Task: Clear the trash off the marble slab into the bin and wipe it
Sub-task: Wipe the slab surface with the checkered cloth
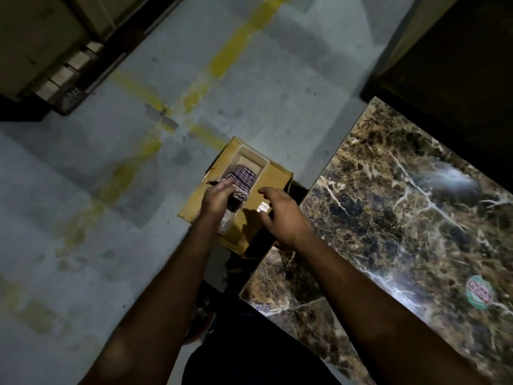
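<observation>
- The marble slab (388, 218) fills the right, its near edge cut off, a round sticker (479, 292) lying on it.
- The cardboard box (273, 175) sits on the floor just left.
- The left hand (219, 198) grips a striped cloth (241, 177) above the box, partly hiding it.
- The right hand (283, 211) hovers, fingers loosely spread.

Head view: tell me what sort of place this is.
Probably a garage or parking basement, though that is a guess. The grey concrete floor carries worn yellow painted lines. A marble slab stands beside a cardboard box that sits on the floor.
</observation>
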`<state>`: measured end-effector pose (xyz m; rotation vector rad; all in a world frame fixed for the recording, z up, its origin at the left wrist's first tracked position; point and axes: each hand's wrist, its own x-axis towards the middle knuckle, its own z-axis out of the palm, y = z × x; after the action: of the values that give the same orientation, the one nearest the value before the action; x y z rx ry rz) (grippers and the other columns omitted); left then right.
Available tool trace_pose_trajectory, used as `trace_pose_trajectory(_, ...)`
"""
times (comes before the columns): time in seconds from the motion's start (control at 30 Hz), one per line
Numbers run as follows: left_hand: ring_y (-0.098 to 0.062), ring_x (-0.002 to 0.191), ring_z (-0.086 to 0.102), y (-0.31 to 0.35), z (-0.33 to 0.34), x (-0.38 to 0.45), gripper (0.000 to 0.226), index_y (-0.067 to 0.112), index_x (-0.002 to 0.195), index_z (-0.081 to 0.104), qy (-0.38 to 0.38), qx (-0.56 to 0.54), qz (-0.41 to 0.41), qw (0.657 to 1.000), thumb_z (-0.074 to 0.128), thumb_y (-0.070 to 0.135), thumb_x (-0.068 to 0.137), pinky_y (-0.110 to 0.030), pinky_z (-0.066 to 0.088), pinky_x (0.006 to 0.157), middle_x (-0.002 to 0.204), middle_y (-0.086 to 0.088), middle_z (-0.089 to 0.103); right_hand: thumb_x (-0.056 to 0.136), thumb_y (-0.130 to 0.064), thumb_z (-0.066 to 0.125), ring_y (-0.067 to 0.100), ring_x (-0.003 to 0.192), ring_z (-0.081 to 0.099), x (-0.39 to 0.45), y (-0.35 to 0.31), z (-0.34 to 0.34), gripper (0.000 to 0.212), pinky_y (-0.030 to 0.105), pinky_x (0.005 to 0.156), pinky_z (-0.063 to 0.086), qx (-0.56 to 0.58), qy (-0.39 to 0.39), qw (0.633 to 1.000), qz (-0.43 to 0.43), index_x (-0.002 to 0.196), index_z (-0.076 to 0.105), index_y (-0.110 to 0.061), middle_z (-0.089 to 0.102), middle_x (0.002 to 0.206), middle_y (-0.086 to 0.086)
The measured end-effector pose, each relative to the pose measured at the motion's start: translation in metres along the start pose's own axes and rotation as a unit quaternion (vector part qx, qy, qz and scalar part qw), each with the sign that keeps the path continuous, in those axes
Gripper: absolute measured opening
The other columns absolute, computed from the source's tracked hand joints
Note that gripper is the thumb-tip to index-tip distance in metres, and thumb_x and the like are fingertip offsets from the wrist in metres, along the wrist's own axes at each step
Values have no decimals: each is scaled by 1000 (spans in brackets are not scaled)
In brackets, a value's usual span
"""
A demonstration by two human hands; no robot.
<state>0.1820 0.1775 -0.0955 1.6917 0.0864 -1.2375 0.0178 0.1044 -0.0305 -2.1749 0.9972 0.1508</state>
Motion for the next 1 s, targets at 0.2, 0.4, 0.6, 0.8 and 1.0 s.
trace_pose_trajectory(0.2,-16,108,68,37,34,-103,31,7,128,63,-103,-33,51,993,52,3,99,-30,51,101,118,-11,70,75,-33,84,24,130,43,-27,8,-29,82,38,107,41,-18,86,995,-42,146,45,-22,49,141,4)
trace_pose_trajectory(0.4,-16,97,62,40,80,-189,44,13,131,63,-217,-33,95,971,46,13,91,-30,46,85,115,-2,71,77,-19,61,27,105,59,-87,41,-64,48,40,91,49,59,255,961,-89,125,67,-20,69,113,4)
trace_pose_trajectory(0.6,-15,89,64,7,172,-259,63,22,133,55,-220,82,252,939,60,13,71,-23,52,70,107,-5,66,79,-6,65,23,87,62,-186,113,-128,22,27,76,46,131,393,906,-92,100,71,-9,71,93,7)
trace_pose_trajectory(0.8,-12,114,65,-62,274,-302,75,20,133,57,-210,221,348,886,92,24,67,-28,53,95,128,-1,66,93,-29,62,8,89,68,-298,193,-169,23,24,78,51,256,350,898,-73,111,70,-15,74,96,-3)
trace_pose_trajectory(1.0,-25,95,65,-111,347,-324,46,13,106,59,-285,202,252,902,83,32,72,-40,53,80,102,-10,67,99,-26,59,-3,92,67,-374,264,-180,15,20,80,50,351,360,864,-25,110,68,-20,73,98,-10)
